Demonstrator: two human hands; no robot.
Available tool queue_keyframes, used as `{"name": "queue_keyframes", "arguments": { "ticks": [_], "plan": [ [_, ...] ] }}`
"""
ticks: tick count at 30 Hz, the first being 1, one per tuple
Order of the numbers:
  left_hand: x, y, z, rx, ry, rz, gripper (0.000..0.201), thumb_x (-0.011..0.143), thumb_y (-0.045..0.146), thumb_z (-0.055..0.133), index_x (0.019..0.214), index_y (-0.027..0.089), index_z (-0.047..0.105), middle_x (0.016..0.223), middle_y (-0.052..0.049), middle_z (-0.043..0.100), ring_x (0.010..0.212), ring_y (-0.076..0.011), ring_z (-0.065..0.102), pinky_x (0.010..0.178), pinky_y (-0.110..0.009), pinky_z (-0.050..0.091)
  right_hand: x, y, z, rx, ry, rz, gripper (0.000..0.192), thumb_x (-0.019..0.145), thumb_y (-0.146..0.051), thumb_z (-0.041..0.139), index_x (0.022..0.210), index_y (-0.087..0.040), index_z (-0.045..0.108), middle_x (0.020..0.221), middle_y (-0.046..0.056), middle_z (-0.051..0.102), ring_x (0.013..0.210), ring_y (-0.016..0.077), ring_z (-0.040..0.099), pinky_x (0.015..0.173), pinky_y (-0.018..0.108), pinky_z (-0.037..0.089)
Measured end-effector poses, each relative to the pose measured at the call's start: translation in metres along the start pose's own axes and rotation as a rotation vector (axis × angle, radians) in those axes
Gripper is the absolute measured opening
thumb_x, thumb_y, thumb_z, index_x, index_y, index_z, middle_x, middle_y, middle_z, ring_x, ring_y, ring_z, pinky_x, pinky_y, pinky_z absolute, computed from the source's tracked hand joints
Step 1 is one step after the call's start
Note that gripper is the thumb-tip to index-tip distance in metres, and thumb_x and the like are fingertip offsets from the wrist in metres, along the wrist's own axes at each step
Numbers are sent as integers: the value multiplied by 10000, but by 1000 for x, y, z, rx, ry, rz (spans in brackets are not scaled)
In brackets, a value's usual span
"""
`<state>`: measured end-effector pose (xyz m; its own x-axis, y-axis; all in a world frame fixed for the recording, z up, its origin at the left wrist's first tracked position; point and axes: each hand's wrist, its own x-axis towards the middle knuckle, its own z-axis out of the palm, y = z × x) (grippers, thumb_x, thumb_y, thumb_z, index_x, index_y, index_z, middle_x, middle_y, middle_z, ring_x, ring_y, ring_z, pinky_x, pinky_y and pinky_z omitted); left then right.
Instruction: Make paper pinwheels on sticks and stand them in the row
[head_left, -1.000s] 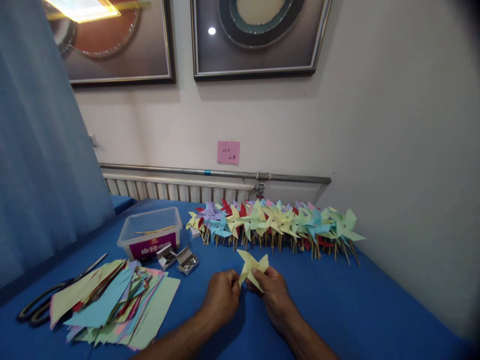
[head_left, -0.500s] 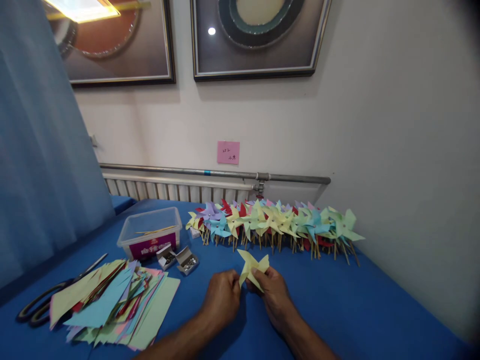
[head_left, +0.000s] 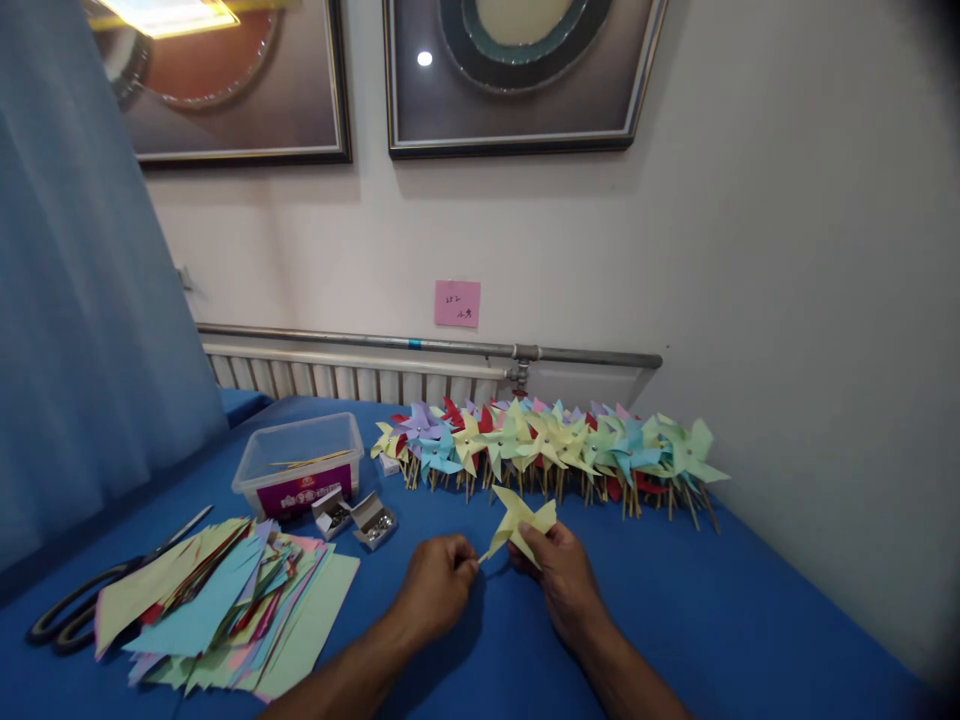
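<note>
A pale yellow paper pinwheel (head_left: 517, 518) is held up over the blue table in front of me. My right hand (head_left: 562, 575) grips it near the middle, thumb on the front face and the fingers behind it. My left hand (head_left: 442, 578) is closed in a pinch, its fingertips at the thin end of the lower left blade. Whether a pin or a stick sits at the pinwheel's centre is hidden by the right thumb.
Finished pinwheels (head_left: 540, 445) on sticks line the back of the table. Left stand a plastic tub (head_left: 300, 440) with sticks, two small boxes (head_left: 375, 522) of metal pins, a pile of coloured paper (head_left: 240, 610) and scissors (head_left: 112, 580). A blue curtain (head_left: 90, 300) hangs at far left.
The yellow pinwheel has turned and shifted slightly up and right with my right hand. A wider gap now lies between my two hands.
</note>
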<state>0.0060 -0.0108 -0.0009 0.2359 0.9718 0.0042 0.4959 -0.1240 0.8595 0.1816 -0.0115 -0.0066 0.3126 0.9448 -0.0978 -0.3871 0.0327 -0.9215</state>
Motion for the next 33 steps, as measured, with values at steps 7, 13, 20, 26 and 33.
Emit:
{"name": "queue_keyframes", "arguments": {
  "ticks": [7,13,20,26,33],
  "plan": [
    [-8,9,-9,187,-24,51,123,787,158,599,733,179,707,707,-4,660,675,-146,547,630,-262,295,-3,-3,1,5,-31,-33,442,546,-401,946,853,-182,716,667,-16,713,575,177,638,593,299,531],
    [6,-1,-6,-43,64,-18,102,807,196,588,727,163,640,598,24,560,593,-124,474,585,-250,299,-1,-5,-2,42,-21,-47,529,607,-639,869,846,-197,704,821,36,753,733,202,694,670,312,567],
    [14,-3,1,-446,-6,-93,268,721,404,681,665,198,519,465,63,465,432,-85,373,481,-241,254,-14,16,5,-281,-178,-141,475,685,-658,789,736,-194,705,608,-14,641,481,116,512,467,241,387],
    [7,-4,15,-475,-36,-77,340,693,486,689,652,202,507,469,57,480,430,-78,370,472,-244,242,-22,22,14,-386,-256,-140,384,744,-576,741,713,-197,689,468,-58,519,446,107,432,456,232,312],
    [8,-5,13,-474,-111,-77,314,699,491,647,686,188,564,469,52,494,426,-95,405,475,-251,277,-16,16,9,-410,-229,-130,372,754,-566,707,689,-210,621,471,-68,498,426,99,387,445,235,289]
  ]
}}
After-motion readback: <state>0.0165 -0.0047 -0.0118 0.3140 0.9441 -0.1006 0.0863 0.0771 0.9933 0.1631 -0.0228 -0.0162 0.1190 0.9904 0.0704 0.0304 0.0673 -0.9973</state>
